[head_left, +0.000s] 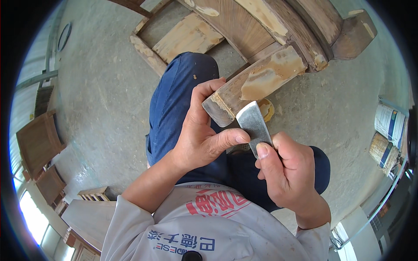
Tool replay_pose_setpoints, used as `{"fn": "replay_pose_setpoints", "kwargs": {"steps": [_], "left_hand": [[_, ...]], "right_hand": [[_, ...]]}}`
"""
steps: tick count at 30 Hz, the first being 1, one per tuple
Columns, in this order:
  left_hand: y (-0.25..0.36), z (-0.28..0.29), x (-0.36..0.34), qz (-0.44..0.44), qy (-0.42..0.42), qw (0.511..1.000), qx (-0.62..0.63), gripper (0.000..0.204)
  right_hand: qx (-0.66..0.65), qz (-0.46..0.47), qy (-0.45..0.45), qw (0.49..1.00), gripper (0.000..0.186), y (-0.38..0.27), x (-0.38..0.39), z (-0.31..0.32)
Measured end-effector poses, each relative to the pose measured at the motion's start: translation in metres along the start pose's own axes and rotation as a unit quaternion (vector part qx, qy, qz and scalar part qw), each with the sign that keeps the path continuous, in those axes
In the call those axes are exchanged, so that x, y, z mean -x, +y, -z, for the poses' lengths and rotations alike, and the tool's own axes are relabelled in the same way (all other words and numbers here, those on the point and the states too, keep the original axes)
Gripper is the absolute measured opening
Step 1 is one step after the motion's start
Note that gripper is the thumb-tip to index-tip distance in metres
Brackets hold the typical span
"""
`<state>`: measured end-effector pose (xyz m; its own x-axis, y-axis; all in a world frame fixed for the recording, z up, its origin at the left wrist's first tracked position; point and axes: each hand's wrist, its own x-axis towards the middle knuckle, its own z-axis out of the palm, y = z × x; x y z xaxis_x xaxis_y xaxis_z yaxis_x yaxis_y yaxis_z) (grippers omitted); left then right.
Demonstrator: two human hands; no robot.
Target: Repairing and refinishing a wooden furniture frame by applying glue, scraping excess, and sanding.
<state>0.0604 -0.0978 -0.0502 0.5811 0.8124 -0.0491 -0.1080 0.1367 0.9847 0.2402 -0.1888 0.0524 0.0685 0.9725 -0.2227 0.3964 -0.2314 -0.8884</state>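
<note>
My left hand (pixel 200 130) grips the cut end of a wooden chair leg (pixel 257 78) that carries patches of pale filler. Its thumb lies along the lower edge of a flat grey metal putty knife (pixel 254 124). My right hand (pixel 287 174) holds that blade from below, thumb pressed on its face, with the blade's tip touching the end of the leg. The leg belongs to an overturned wooden chair (pixel 278 26) lying across the top of the view. My knees in blue trousers (pixel 183 95) are under the work.
A flat wooden frame (pixel 174 39) lies on the concrete floor (pixel 100 91) at the top left. Wooden chairs (pixel 39 143) stand at the left edge. Two tins (pixel 387 135) sit at the right edge. A small round lid with filler (pixel 266 109) lies under the leg.
</note>
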Motion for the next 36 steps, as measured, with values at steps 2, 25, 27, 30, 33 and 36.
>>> {"fn": "replay_pose_setpoints", "kwargs": {"steps": [2,25,27,30,33,36], "left_hand": [[-0.001,0.001,0.000,-0.008,-0.002,1.000,-0.011,0.094],[-0.003,-0.001,-0.002,-0.018,-0.013,1.000,0.018,0.090],[-0.002,-0.001,-0.002,-0.022,-0.015,1.000,0.007,0.090],[-0.001,-0.002,-0.002,-0.015,-0.012,1.000,0.014,0.091],[0.001,-0.004,-0.001,0.013,-0.003,0.999,0.050,0.091],[0.001,-0.005,-0.003,-0.007,-0.001,0.999,0.037,0.089]], "right_hand": [[0.006,-0.006,-0.003,1.000,0.019,-0.002,-0.001,0.000],[0.095,-0.005,-0.001,0.995,0.017,-0.021,-0.002,0.000],[0.119,0.000,-0.010,0.993,0.017,-0.025,-0.003,0.002],[0.133,0.002,-0.012,0.991,0.017,-0.028,-0.004,0.001],[0.136,0.003,-0.004,0.991,0.018,-0.031,-0.006,-0.001],[0.134,0.005,-0.007,0.991,0.017,-0.031,-0.011,-0.002]]}}
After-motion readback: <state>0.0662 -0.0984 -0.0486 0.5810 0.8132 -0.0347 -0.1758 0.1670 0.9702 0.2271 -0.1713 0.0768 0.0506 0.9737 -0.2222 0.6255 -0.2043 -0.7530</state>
